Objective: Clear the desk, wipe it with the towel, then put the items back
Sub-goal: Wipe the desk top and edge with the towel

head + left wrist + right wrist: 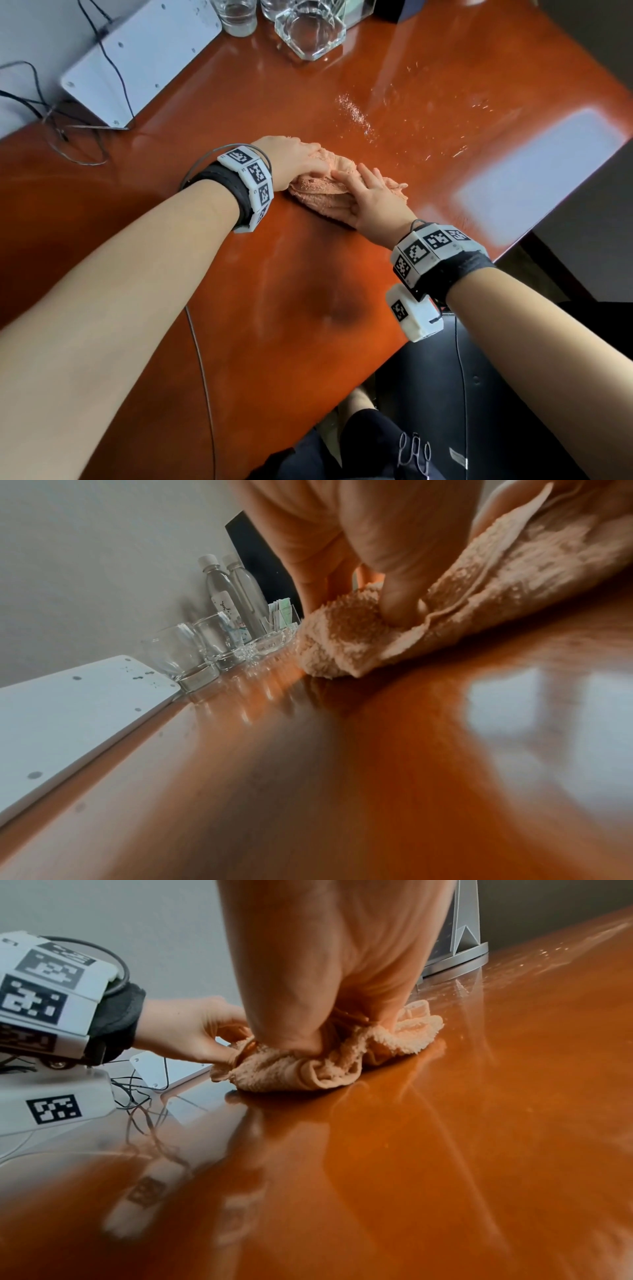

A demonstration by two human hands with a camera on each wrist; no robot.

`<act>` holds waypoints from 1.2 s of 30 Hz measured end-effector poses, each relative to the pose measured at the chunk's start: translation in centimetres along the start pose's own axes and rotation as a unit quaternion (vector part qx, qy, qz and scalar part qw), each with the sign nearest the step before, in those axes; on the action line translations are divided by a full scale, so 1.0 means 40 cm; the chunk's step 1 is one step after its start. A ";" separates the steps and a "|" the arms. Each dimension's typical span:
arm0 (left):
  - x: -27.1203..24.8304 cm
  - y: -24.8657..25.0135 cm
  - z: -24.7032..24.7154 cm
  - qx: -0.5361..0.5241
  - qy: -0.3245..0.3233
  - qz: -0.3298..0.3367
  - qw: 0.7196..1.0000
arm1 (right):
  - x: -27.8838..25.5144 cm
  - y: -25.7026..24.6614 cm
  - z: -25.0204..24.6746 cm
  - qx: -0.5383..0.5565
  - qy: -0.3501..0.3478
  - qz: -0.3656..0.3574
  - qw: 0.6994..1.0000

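Note:
A crumpled peach towel (322,197) lies on the glossy orange-brown desk (274,308), a little past its middle. My left hand (318,164) grips the towel's left end; in the right wrist view its fingers (227,1053) pinch the edge, and in the left wrist view the left hand (387,607) digs into the folds of the towel (342,642). My right hand (356,181) lies on the towel's right part with fingers straight and spread, pressing it down. The right wrist view has the right hand (342,1031) bearing on the bunched towel (308,1066).
Fine specks and wet streaks (356,113) mark the desk beyond the towel. Drinking glasses (239,17) and a hexagonal glass dish (310,32) stand at the far edge, with water bottles (222,588) behind. A white box (137,61) with cables (68,137) sits far left. The desk edge (513,243) runs right.

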State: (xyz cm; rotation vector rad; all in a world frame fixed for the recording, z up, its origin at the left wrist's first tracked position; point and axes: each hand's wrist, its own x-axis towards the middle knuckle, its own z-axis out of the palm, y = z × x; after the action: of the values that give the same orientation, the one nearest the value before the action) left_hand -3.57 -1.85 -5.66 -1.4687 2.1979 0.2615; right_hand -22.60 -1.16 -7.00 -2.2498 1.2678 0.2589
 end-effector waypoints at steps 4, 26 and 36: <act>0.026 -0.021 -0.014 0.005 0.008 0.016 1.000 | 0.025 0.009 -0.013 -0.004 0.001 0.000 1.000; -0.073 0.024 -0.016 -0.289 0.239 -0.285 0.882 | 0.050 0.005 -0.056 -0.099 0.050 -0.056 0.992; -0.025 0.110 -0.025 -0.510 0.036 -0.314 0.800 | 0.044 -0.006 -0.020 -0.173 0.037 -0.042 0.983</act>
State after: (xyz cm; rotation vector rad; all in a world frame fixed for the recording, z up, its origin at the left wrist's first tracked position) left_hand -7.53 0.36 -4.76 -2.6748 1.4386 1.2963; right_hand -21.52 -2.78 -6.97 -2.6227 1.2379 0.3920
